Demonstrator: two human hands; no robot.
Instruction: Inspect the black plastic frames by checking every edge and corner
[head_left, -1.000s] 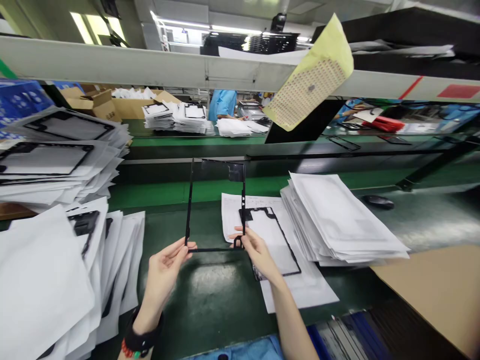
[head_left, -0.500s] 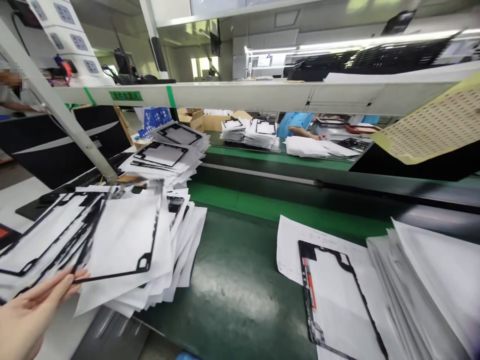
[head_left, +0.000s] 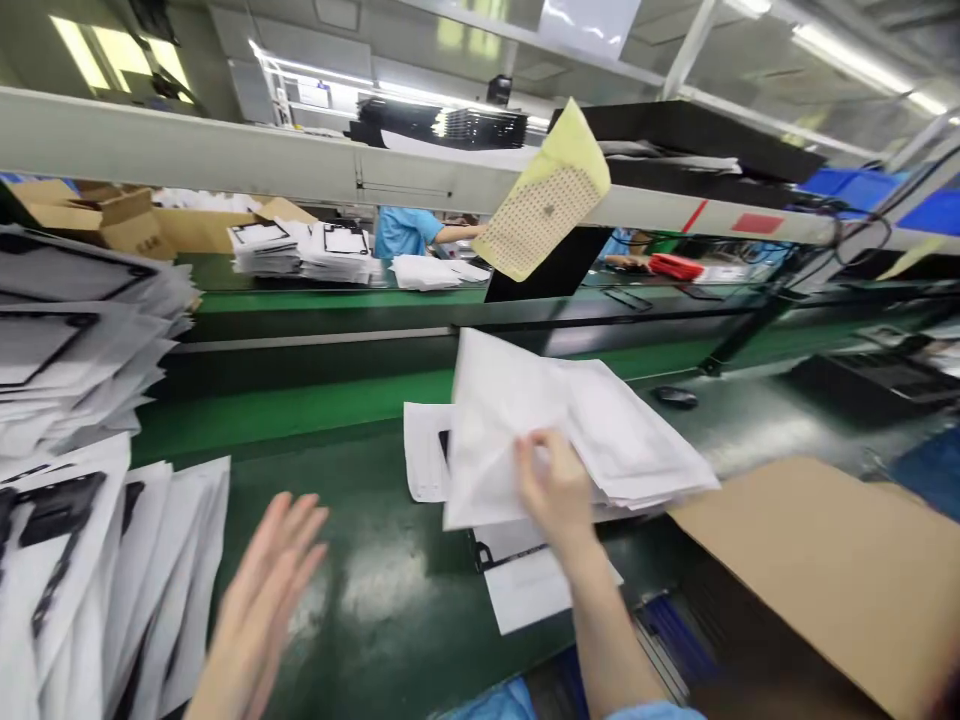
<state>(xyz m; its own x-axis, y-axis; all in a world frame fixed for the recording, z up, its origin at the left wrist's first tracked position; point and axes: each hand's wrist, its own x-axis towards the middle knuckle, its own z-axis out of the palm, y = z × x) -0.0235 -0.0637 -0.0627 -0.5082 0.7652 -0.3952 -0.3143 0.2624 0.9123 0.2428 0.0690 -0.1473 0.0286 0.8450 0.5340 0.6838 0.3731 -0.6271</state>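
- Your left hand (head_left: 259, 590): nearest item, low in view, blurred. Palm flat, fingers straight and spread, holding nothing, raised over the green mat (head_left: 360, 560). It sits between the fanned sheets on your left and the sheet lying in the middle.
- Fanned white sheets (head_left: 82, 560), left edge: overlapping spread, several carrying black frame parts. Apart from your left hand.
- Your right hand (head_left: 559, 490): forearm reaching forward from the lower edge, fingers curled onto a white sheet (head_left: 499, 440) and pinching its near edge. The sheet is lifted and tilted, its far end up.
- Stack of white sheets (head_left: 637, 450), just right of that hand: a loose pile on the mat; the lifted sheet overlaps its left side.
- Flat sheet (head_left: 525, 580) under your right hand: lies on the mat with part of a black frame (head_left: 487, 552) showing on it, mostly covered by the lifted sheet.
- Brown cardboard panel (head_left: 817, 560), right foreground: flat, just beside the stack.
- Taller pile of sheets (head_left: 67, 330), left middle: black frames visible on the upper layers.
- Yellow dotted sheet (head_left: 544, 200): hangs tilted from the overhead rail (head_left: 225, 150).
- Cardboard boxes (head_left: 112, 215), far left: open, contents unclear.
- Far bench: further white stacks (head_left: 300, 245) and a person in a blue top (head_left: 401, 230).
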